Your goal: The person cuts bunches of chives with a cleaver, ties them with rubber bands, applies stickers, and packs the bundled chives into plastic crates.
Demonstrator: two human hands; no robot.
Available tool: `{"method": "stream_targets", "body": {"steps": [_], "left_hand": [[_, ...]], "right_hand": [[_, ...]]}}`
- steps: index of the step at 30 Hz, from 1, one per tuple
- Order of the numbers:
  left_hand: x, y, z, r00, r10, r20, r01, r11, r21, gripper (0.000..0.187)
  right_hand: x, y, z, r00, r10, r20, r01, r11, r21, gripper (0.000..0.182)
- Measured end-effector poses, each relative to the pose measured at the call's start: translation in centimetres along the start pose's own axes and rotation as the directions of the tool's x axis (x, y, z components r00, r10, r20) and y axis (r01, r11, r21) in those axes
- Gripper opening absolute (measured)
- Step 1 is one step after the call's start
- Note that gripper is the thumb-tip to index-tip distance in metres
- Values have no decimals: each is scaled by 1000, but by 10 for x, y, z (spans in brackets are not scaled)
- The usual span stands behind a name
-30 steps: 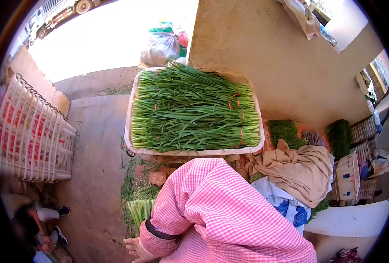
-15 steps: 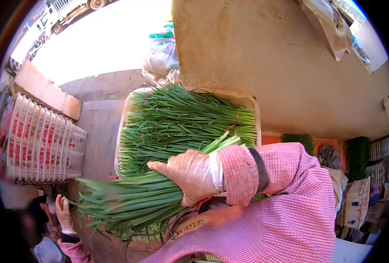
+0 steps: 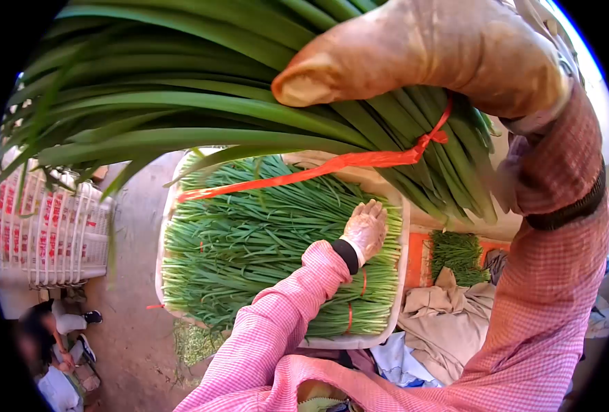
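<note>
Close to the camera, at the top of the view, my right hand (image 3: pixel 421 51) in a thin clear glove is closed around a bunch of garlic chives (image 3: pixel 201 117). A red plastic tie (image 3: pixel 359 161) circles this bunch, and one long end trails to the left. Below it, a white crate (image 3: pixel 402 275) is filled with more garlic chives (image 3: pixel 249 240), laid lengthwise, some with red ties. My left hand (image 3: pixel 366 230), also gloved, lies flat on the chives toward the crate's right side, with nothing in it. The raised bunch hides the crate's far edge.
Stacked white crates (image 3: pixel 50 233) with red lettering stand at the left. A person (image 3: pixel 60 340) is low at the lower left. Another bunch of greens (image 3: pixel 455 257) and a beige cloth (image 3: pixel 448 309) lie at the right. Green scraps (image 3: pixel 196 340) are on the floor near the crate.
My right hand has lifted the bunch from over the crate's near side up toward the camera. My left hand has moved from the lower left onto the chives in the crate.
</note>
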State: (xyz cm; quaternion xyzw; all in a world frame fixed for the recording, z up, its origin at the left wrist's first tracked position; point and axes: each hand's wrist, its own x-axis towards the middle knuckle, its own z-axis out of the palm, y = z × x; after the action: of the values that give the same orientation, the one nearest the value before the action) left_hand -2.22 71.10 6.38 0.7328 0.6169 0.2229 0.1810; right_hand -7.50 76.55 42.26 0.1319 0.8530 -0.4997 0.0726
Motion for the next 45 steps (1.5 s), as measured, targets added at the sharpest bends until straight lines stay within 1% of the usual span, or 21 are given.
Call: {"method": "stream_targets", "body": {"steps": [2,4,6,9,12,15,17,19,20,21,22,24,25,26,28,32,34,36,38,40,45], "left_hand": [[30,-28,26,997,-77,13,76,993,90,41],[44,-49,32,952,-240,189,224,969,102,43],[34,-56,40,980,-194,-41,198,967,157,41],[23,-46,25,960,-275,46,267,955,129,37],[12,-42,33,951,-272,-146,295,941,165,34],[0,-32,34,932,-344,-116,358,923,142,30],[-1,-32,38,916,-252,-311,299,948,113,25],[1,-32,41,904,-264,-336,319,940,121,23],[-1,-31,43,896,-275,-348,330,938,110,21],[0,-30,41,902,-301,-310,340,937,79,19],[2,-31,39,890,-327,-317,369,926,83,19],[2,-28,41,889,-312,-336,367,923,113,19],[1,-29,42,882,-285,-375,349,930,114,19],[0,-30,38,881,-286,-377,353,928,121,19],[-8,-26,31,889,-153,-432,208,974,84,21],[-3,-12,-23,807,-54,-589,98,994,44,26],[41,-32,-53,849,70,-524,7,990,144,25],[67,-81,-41,955,24,-294,84,933,349,29],[60,-122,-25,975,-6,-221,62,966,250,34],[48,-111,-32,963,-190,-188,223,959,174,33],[26,-96,-28,958,-234,-165,264,945,194,30]], "right_hand": [[12,-2,9,996,-52,-76,43,992,-117,58],[16,-2,16,986,-101,-136,74,979,-191,60],[14,6,22,969,-146,-198,95,964,-248,62],[8,44,19,967,-125,-222,92,984,-155,67],[8,119,27,939,-184,-290,158,981,-111,65],[5,206,43,948,-107,-301,0,942,-335,77],[2,254,58,951,-41,-305,-127,850,-511,80],[4,313,75,955,-23,-294,-160,799,-580,81],[8,341,84,948,90,-306,-265,757,-597,85],[13,349,88,929,196,-315,-357,699,-620,88],[18,355,91,940,180,-289,-328,707,-626,88],[19,348,101,894,274,-354,-447,522,-726,96],[18,347,99,895,297,-332,-443,518,-732,101],[16,351,96,898,290,-331,-438,523,-731,101],[1,364,92,904,-18,-426,-348,549,-760,108],[-22,369,80,863,137,-486,-496,410,-765,112],[-17,358,77,857,373,-356,-505,467,-726,112],[-16,358,79,841,384,-381,-534,476,-698,105],[-14,365,84,866,410,-287,-482,529,-698,97],[-17,361,93,861,400,-316,-492,492,-718,89],[-24,355,106,872,427,-241,-453,514,-728,87]]}}
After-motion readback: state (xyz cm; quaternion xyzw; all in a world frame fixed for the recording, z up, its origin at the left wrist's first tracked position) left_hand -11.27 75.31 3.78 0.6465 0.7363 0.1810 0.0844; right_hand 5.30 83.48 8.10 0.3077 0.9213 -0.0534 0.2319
